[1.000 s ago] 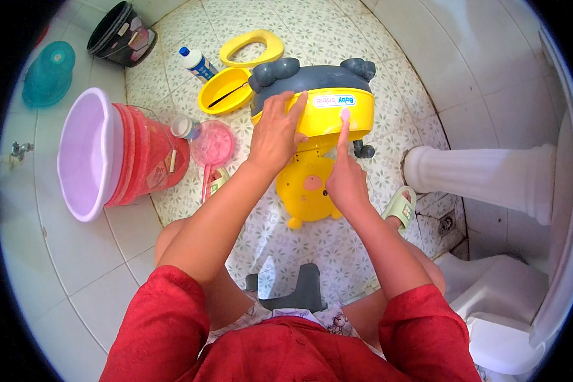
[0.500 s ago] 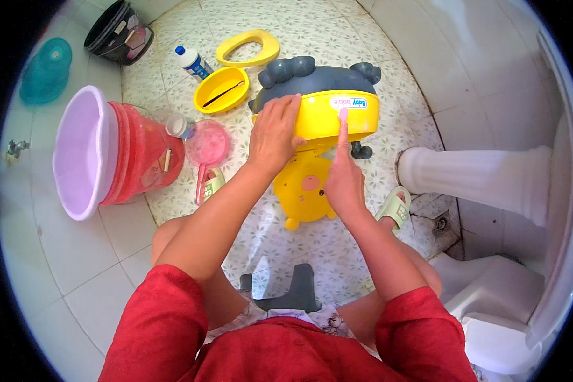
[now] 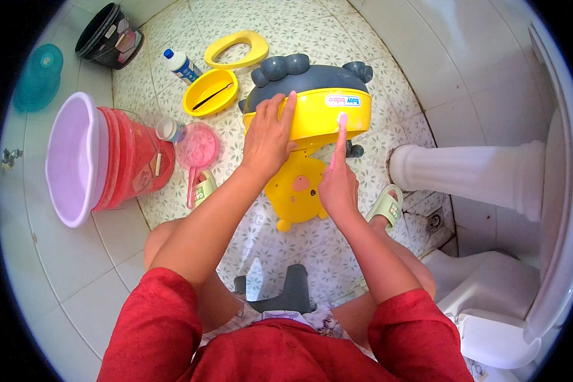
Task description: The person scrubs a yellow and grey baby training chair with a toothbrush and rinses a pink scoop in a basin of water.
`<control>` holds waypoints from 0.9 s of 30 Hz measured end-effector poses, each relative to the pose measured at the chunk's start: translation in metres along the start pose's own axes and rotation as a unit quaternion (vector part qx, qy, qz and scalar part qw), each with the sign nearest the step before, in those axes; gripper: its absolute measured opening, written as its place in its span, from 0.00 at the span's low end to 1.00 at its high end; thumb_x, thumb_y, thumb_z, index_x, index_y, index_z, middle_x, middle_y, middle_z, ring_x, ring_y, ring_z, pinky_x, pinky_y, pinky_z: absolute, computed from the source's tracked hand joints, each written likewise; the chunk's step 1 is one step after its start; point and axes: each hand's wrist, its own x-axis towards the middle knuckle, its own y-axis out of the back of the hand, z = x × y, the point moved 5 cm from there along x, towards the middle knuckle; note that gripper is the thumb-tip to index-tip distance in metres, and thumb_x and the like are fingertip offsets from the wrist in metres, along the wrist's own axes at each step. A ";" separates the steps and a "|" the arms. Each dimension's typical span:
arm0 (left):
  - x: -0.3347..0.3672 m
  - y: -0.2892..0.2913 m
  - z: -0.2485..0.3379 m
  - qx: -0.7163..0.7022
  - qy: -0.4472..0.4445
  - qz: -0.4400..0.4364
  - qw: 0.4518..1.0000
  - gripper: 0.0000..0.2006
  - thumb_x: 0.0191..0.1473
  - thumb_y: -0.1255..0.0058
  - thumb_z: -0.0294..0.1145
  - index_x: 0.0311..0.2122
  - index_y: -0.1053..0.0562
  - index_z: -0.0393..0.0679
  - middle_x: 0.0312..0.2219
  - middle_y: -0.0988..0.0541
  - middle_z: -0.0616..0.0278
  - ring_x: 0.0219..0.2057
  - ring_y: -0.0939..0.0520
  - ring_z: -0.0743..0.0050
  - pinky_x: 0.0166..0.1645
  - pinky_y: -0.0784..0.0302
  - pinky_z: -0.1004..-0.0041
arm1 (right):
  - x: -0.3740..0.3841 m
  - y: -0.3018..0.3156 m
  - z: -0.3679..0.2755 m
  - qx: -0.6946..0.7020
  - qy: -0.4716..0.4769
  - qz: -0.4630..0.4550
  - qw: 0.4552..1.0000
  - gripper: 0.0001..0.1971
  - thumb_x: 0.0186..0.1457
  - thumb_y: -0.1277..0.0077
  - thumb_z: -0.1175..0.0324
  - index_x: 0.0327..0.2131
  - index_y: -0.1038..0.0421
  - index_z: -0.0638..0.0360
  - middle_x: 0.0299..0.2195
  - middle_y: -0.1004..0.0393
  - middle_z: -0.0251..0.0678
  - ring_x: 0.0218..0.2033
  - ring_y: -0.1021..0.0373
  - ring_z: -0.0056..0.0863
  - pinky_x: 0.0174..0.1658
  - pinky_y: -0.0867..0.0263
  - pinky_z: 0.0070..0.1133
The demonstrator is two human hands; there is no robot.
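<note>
A child's potty (image 3: pixel 312 114) with a yellow body and dark grey rounded feet lies tipped over on the floor. Its yellow bear-faced lid (image 3: pixel 297 191) hangs toward me. My left hand (image 3: pixel 267 134) grips the left part of the yellow side, fingers over it and thumb at the near edge. In my right hand (image 3: pixel 339 188) is a slim pink brush (image 3: pixel 342 120), probably a toothbrush, with the index finger stretched along it. Its head touches the yellow side below a small label. My right fingers partly hide the handle.
Beyond the potty lie a yellow ring seat (image 3: pixel 256 46), a yellow bowl (image 3: pixel 225 99) holding a dark thin stick, and a white-blue bottle (image 3: pixel 181 67). Left are a red bucket (image 3: pixel 124 156), a lilac basin (image 3: pixel 76 159) and a pink dipper (image 3: pixel 200 145). A white pedestal (image 3: pixel 465 172) stands right.
The pink brush in my right hand has moved slightly down, off the label onto the yellow plastic below it. My left hand keeps its grip. The whole view has shifted slightly.
</note>
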 end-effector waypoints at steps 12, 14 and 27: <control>-0.002 0.005 -0.017 0.049 -0.008 0.053 0.997 0.43 0.26 0.36 0.25 0.55 0.40 0.43 0.48 0.35 0.51 0.50 0.33 0.51 0.55 0.36 0.62 | -0.003 -0.009 -0.004 -0.017 -0.012 -0.068 0.997 0.60 0.40 0.45 0.78 0.65 0.81 0.34 0.32 0.27 0.52 0.33 0.28 0.52 0.37 0.32 0.38; -0.003 0.008 -0.014 0.059 -0.009 0.054 0.997 0.42 0.25 0.36 0.26 0.54 0.39 0.44 0.47 0.34 0.51 0.49 0.33 0.51 0.52 0.35 0.62 | -0.004 -0.008 -0.003 -0.017 0.009 -0.051 0.999 0.60 0.40 0.45 0.78 0.64 0.82 0.34 0.33 0.27 0.52 0.34 0.28 0.51 0.37 0.32 0.37; 0.000 0.013 0.006 -0.002 -0.041 0.011 0.999 0.42 0.26 0.31 0.31 0.54 0.37 0.46 0.45 0.32 0.53 0.46 0.30 0.52 0.52 0.33 0.62 | -0.010 0.010 0.003 -0.021 -0.015 -0.030 0.999 0.45 0.56 0.63 0.77 0.64 0.82 0.29 0.27 0.26 0.55 0.28 0.28 0.51 0.32 0.34 0.38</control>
